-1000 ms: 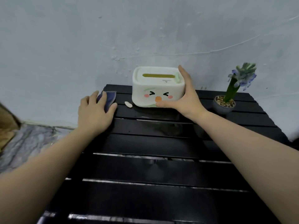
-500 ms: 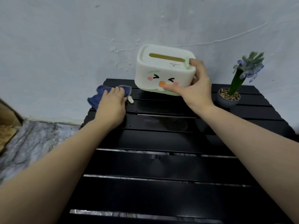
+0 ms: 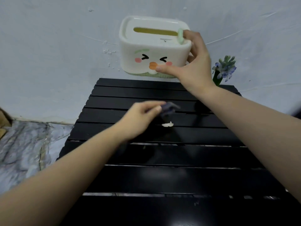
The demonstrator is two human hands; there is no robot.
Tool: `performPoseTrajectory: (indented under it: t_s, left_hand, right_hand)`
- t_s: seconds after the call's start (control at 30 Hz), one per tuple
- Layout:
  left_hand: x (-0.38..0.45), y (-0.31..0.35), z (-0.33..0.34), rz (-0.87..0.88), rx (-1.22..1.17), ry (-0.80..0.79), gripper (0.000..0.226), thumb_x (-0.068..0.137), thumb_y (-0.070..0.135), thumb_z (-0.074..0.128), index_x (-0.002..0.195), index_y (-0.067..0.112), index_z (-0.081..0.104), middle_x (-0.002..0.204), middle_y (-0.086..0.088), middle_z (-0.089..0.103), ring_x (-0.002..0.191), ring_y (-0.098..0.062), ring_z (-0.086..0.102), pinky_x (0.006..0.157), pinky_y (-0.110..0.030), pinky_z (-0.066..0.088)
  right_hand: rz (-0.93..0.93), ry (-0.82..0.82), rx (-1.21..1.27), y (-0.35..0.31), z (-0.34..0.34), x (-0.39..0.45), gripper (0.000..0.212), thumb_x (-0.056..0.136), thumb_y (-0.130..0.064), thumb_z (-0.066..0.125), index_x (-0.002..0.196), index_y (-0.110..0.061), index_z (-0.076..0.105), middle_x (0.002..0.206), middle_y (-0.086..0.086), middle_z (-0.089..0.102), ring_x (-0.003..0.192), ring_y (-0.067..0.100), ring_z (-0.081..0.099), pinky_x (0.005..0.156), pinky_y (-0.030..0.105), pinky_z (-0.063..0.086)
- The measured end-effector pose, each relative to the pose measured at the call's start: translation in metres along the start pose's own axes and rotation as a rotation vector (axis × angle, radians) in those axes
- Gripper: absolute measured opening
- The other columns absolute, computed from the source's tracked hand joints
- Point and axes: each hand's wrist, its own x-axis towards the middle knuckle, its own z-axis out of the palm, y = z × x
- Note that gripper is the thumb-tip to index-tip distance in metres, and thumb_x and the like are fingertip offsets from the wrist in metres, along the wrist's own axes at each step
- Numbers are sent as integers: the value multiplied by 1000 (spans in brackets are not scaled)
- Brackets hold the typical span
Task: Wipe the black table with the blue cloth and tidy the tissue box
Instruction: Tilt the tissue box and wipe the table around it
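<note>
My right hand (image 3: 193, 67) grips the right end of the white tissue box (image 3: 153, 48) with a cartoon face, holding it lifted well above the back of the black slatted table (image 3: 162, 176). My left hand (image 3: 140, 118), blurred by motion, presses the blue cloth (image 3: 169, 107) onto the slats near the table's middle back; most of the cloth is hidden under the hand. A small white scrap (image 3: 167, 124) lies on the table just right of my left hand.
A potted purple hyacinth (image 3: 225, 69) stands at the back right corner, partly hidden behind my right wrist. A pale wall runs behind the table. Marbled floor (image 3: 24, 147) shows to the left.
The tissue box has risen higher off the table in my right hand. My left hand has swept the cloth from the back left corner toward the centre, and the white scrap has moved with it.
</note>
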Motion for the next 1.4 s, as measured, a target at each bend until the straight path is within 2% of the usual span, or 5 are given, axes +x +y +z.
performPoseTrajectory:
  t_s: [0.1,0.5,0.93,1.13,1.4]
  left_hand:
    - [4,13,-43,-198,-320,151,25,100,17,52,116,13,70,113,-9,72,100,-18,66,92,-34,49]
    - [7,-61,-46,-147,1038,176,71,90,75,28,152,42,22,165,-2,14,151,-29,13,123,-41,11]
    - [5,-27,-22,0,149,533,37,92,47,60,78,15,71,59,6,57,58,-5,49,59,-25,40]
    - [40,-68,-92,-220,940,394,66,96,64,31,150,26,32,158,-14,28,145,-31,23,116,-48,24]
    - [100,-65,-25,-51,1079,281,51,102,37,33,136,1,46,147,-24,37,133,-38,33,110,-45,28]
  right_hand:
    - [-6,3,5,-9,-6,1,84,55,-32,101,125,-15,56,120,-1,68,112,15,66,83,24,58]
    - [48,23,-16,4,-3,-7,80,53,-32,102,120,-23,59,116,-9,67,112,10,65,86,23,57]
    - [43,14,-46,6,-10,-5,85,53,-32,101,125,-17,59,117,-7,67,108,7,64,82,14,52]
    - [40,14,-59,13,-17,4,82,55,-28,100,125,-15,59,116,-6,66,104,4,64,79,12,52]
    - [30,-27,-49,31,-14,10,83,55,-34,101,125,-17,59,119,-7,67,112,6,64,86,20,56]
